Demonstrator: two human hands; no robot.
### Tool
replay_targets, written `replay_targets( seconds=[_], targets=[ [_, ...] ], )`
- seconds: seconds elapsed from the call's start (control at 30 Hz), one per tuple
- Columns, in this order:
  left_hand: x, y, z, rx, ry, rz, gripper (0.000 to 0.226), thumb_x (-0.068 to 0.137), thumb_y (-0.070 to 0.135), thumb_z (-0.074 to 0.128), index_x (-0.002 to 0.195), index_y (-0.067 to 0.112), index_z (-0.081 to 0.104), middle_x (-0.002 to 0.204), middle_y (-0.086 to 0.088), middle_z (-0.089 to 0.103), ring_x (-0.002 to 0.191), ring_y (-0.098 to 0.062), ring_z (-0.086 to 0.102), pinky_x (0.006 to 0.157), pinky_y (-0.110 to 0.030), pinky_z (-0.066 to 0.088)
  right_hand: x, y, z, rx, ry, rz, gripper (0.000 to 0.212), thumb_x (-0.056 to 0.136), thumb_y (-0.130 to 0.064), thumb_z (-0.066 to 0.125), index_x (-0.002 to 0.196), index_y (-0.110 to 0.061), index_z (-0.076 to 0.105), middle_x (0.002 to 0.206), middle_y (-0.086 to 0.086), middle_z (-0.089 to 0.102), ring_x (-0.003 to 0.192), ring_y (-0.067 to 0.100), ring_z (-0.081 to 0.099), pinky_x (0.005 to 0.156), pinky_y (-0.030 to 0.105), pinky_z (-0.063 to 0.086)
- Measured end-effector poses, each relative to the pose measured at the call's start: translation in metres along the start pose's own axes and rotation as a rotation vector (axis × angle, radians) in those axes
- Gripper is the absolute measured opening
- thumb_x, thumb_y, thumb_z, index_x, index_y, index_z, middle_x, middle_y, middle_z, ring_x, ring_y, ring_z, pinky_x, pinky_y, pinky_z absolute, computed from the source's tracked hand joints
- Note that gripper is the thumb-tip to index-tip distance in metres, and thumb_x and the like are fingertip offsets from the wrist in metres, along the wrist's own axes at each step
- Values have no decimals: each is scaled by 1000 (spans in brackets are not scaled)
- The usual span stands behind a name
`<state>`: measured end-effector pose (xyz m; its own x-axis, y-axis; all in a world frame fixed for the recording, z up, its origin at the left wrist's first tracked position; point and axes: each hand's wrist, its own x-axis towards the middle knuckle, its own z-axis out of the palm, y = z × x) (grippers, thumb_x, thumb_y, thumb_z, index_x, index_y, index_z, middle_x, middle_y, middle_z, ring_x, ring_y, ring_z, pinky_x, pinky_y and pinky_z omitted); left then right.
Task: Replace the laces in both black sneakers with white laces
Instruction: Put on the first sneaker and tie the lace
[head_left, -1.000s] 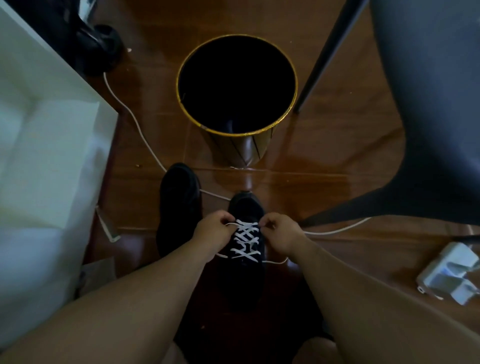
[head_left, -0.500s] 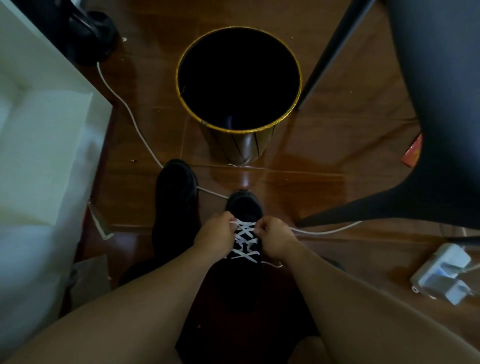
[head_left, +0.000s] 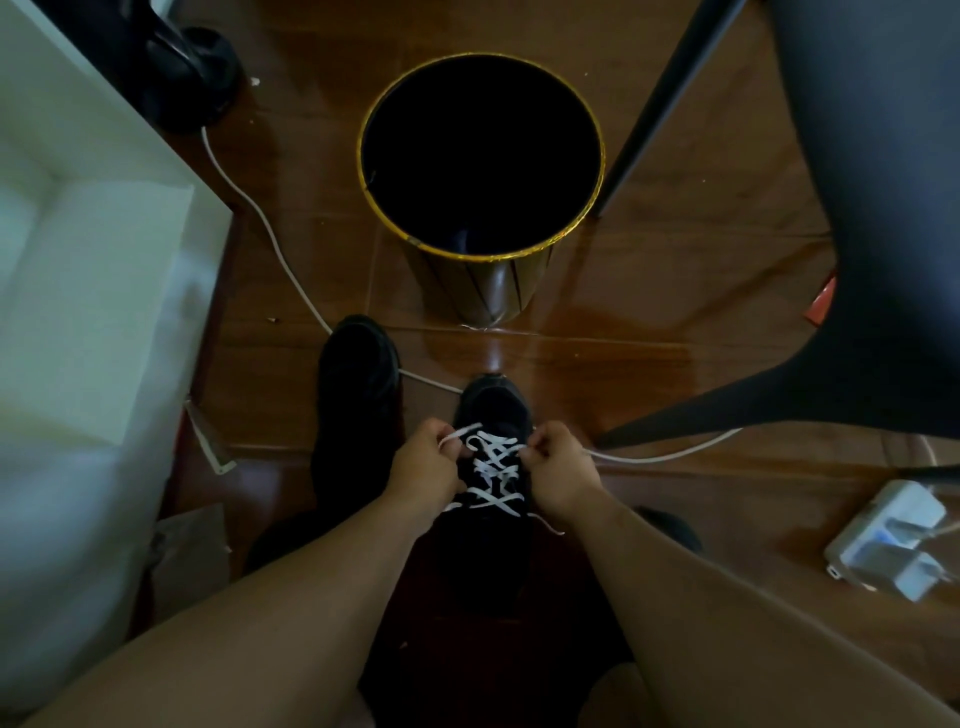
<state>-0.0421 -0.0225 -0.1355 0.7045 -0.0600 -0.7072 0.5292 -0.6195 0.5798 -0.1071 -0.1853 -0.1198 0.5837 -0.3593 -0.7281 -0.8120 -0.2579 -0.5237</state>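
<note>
Fingers (head_left: 448, 435) of left hand (head_left: 423, 467) and right hand (head_left: 561, 475) pinch white lace (head_left: 493, 467) ends, tensioning crosses on sneaker (head_left: 493, 410) between them; second sneaker (head_left: 358, 374) left, unlaced.

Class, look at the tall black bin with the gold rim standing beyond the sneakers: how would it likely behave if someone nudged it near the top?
The bin looks taller than its base is wide and narrows downward, so it would probably tip rather than slide. Nothing shows inside it, so it is likely light. Being round, it might roll once down.
</note>
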Motion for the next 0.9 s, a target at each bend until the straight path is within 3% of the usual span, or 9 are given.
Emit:
replay_targets(
  seconds=[0.13,0.2,0.3,0.37,0.5,0.6,0.73,0.83,0.9],
  targets=[
    [-5,-1,-6,-176,96,-92,25,109,16,49,126,32,40,105,-3,65,77,-24,66,62,-37,54,0,10,-11,-25,-37,15,13,97,-20,70,90,-27,62,91,-5,68,88,19,65,77,28,48],
    [-8,-6,-6,-102,117,-35,20,108,15,51,117,31,47,103,-2,61,86,-23,64,75,-42,55,-1,13,-13,-17,-107,-19,13,98,-12,70,94,-24,71,96,-6,70,87,11,67,73,17,49],
    [-14,-15,0,-6,13,56,20,104,12,59,95,29,64,94,-1,66,89,-22,66,85,-44,58,-5,11,-10,-11,-176,-70,22,99,-5,66,107,-23,74,106,-3,71,89,4,66,67,4,45],
    [-18,-17,2,12,-41,83,24,103,9,62,97,30,71,95,3,69,93,-18,69,87,-38,59,-5,8,-7,-34,-170,-90,23,98,-9,68,100,-32,73,107,-5,72,94,7,67,71,9,46],
    [-15,-17,3,175,-36,214,21,100,10,66,105,29,75,100,12,70,96,-7,65,87,-27,53,-1,8,-4,-127,-107,-104,22,96,-16,72,84,-34,67,85,-15,65,77,-3,58,61,11,39],
    [-12,-11,3,304,-39,269,12,101,17,67,97,28,69,97,11,67,96,-11,65,80,-25,46,4,7,-1,-168,-118,-102,25,97,-14,68,80,-32,62,85,-10,65,83,11,63,68,22,44],
    [-15,-2,-5,553,-35,256,10,111,28,42,107,26,50,98,1,59,85,-21,59,70,-37,46,5,4,-6,-348,-196,-128,20,102,-13,54,89,-29,54,101,4,67,94,25,64,76,31,47],
    [-26,0,-8,820,59,358,3,107,26,43,108,23,42,96,1,54,73,-23,52,61,-37,38,2,1,-12,-576,-152,-184,11,100,-16,50,105,-26,50,114,11,66,103,33,66,84,37,50],
    [-27,-3,-5,777,82,355,3,106,26,44,108,23,44,99,0,58,77,-24,55,62,-38,42,0,0,-14,-575,-111,-178,14,100,-15,50,111,-24,50,117,12,67,102,32,66,84,39,51]
  ],
)
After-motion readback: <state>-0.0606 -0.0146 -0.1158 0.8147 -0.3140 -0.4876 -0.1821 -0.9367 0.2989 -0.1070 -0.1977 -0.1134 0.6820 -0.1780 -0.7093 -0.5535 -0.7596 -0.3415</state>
